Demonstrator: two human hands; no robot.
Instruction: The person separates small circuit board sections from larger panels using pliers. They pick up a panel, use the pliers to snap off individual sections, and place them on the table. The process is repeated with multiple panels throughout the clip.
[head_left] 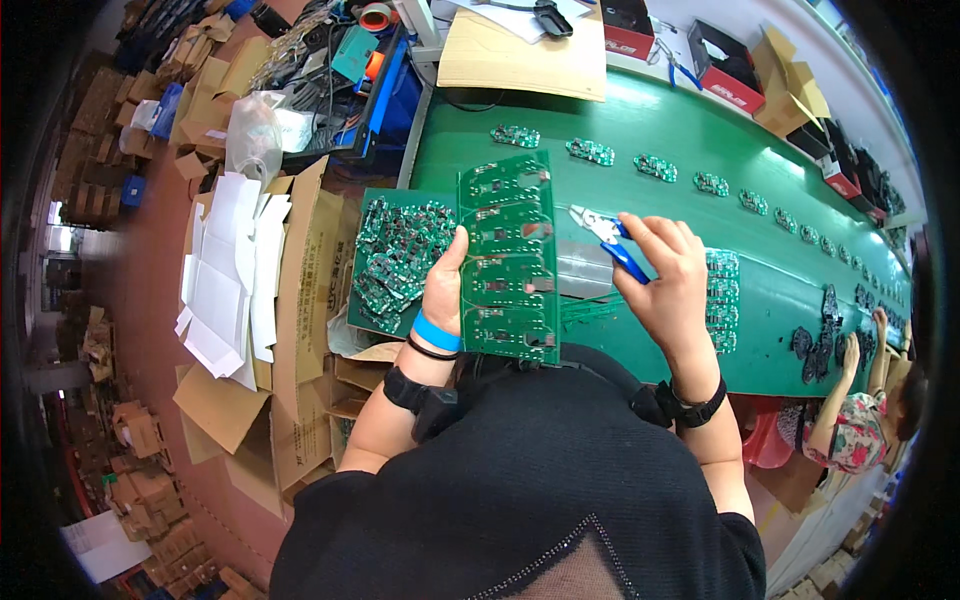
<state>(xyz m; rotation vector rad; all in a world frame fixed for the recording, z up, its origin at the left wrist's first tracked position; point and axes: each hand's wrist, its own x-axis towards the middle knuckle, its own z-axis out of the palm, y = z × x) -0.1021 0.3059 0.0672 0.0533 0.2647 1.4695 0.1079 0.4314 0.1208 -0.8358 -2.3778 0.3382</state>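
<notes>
A green circuit board panel (507, 265), made of several joined boards, stands upright in my left hand (443, 297), which grips its left edge. My right hand (668, 285) is closed around a pair of blue-handled side cutters (626, 262). Their metal jaws point toward the panel's right edge and are apart from it. Left of the panel lies a heap of small loose circuit boards (400, 262), beside my left hand. Thin green offcut strips (590, 311) lie on the table between my hands. More board panels (723, 300) lie partly behind my right wrist.
A line of small circuit boards (655, 167) runs along the green table (600, 108) to the far right. There a co-worker (850, 430) reaches toward black parts (828, 335). An open cardboard box (305, 330) with white sheets stands left. Red-and-black boxes (722, 65) line the back.
</notes>
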